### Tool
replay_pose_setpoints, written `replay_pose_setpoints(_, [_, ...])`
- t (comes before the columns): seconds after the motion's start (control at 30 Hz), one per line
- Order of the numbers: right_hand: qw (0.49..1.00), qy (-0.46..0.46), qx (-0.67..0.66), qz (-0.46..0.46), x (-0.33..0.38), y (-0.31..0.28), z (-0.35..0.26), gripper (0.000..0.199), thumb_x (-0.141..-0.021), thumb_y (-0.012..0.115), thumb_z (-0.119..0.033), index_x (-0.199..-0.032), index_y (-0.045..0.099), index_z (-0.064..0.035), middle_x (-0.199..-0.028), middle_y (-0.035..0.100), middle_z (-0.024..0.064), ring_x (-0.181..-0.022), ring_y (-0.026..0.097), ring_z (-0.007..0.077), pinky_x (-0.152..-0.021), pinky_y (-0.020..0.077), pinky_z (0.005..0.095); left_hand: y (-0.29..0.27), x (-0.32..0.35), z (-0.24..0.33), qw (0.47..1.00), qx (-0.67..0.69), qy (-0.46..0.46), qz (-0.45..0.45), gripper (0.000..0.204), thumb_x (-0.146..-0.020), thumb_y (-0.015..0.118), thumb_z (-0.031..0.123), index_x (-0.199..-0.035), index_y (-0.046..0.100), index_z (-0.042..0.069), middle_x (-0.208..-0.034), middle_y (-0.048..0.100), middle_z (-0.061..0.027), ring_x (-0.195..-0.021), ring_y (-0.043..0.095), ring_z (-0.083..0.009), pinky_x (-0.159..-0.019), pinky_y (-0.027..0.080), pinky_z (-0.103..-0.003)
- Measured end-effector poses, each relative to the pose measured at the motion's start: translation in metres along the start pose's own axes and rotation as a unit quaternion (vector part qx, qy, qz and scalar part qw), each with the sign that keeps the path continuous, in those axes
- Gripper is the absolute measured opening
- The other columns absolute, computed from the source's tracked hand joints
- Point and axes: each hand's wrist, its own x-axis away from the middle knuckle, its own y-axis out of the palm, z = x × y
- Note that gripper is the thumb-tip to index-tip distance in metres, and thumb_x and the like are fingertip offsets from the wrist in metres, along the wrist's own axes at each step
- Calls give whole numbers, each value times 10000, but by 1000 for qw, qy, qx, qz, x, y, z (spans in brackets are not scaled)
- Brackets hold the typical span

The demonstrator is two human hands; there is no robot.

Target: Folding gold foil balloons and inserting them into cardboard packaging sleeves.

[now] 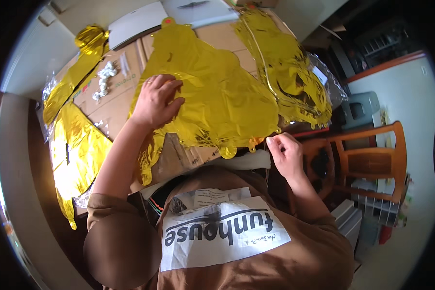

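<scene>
pressing left hand (155,99) flat on gold foil balloon (212,92), fingers spread; right hand (286,153) fingers pinch its valve tab (256,141).

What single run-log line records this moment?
left hand: flat on gold foil balloon | right hand: pinching balloon's tab | surface: cardboard

Flattened brown cardboard boxes (112,99) cover the surface. Clear crinkled plastic wrappers (329,79) lie at its right edge, another (48,87) at the left. A flat white card package (136,21) sits at the far side, a second (200,10) beside it.
</scene>
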Motion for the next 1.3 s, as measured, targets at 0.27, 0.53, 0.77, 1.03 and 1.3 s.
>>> replay_pose_setpoints(0.27, [846, 334, -404, -93, 0, 32, -3, 494, -927, 730, -445, -961, 704, 48, -813, 733, 108, -623, 669, 134, -654, 518, 239, 6, 1, -5, 1000, -14, -2, 2, 427, -814, 756, 282, -1197, 674, 112, -1214, 637, -104, -1152, 590, -335, -1027, 435, -452])
replay_pose_setpoints(0.53, [971, 197, -132, -23, -33, 29, -38, 331, -905, 763, -284, -854, 681, 33, -703, 699, 118, -591, 689, 165, -492, 506, 290, 4, 2, -2, 1000, -7, -3, 0, 424, -829, 744, 273, -1207, 677, 92, -1231, 642, -125, -1157, 590, -352, -1035, 425, -465])
replay_pose_setpoints(0.77, [971, -210, -22, 111, -15, 72, -81, 137, -840, 733, -115, -933, 645, -66, -1093, 669, 138, -977, 648, 300, -879, 500, 437, 7, 1, -6, 1000, -24, 12, 9, 406, -823, 742, 282, -1189, 676, 119, -1193, 647, -94, -1139, 598, -320, -1057, 412, -467])
replay_pose_setpoints(1.03, [944, -304, -124, -30, -31, 62, -64, 257, -918, 691, -172, -1149, 678, -62, -1197, 710, 123, -1141, 669, 285, -1091, 445, 481, 1, 2, 0, 1000, -21, -8, -6, 427, -827, 747, 287, -1207, 676, 104, -1222, 645, -119, -1140, 595, -337, -1071, 399, -471])
replay_pose_setpoints(1.3, [932, -323, 166, -12, -79, 72, -16, 310, -959, 651, -232, -1214, 692, -59, -1369, 628, 116, -1320, 541, 317, -1182, 294, 560, 3, 1, -1, 1000, -23, -14, -16, 435, -826, 739, 285, -1213, 677, 97, -1225, 645, -120, -1140, 595, -338, -1088, 386, -482])
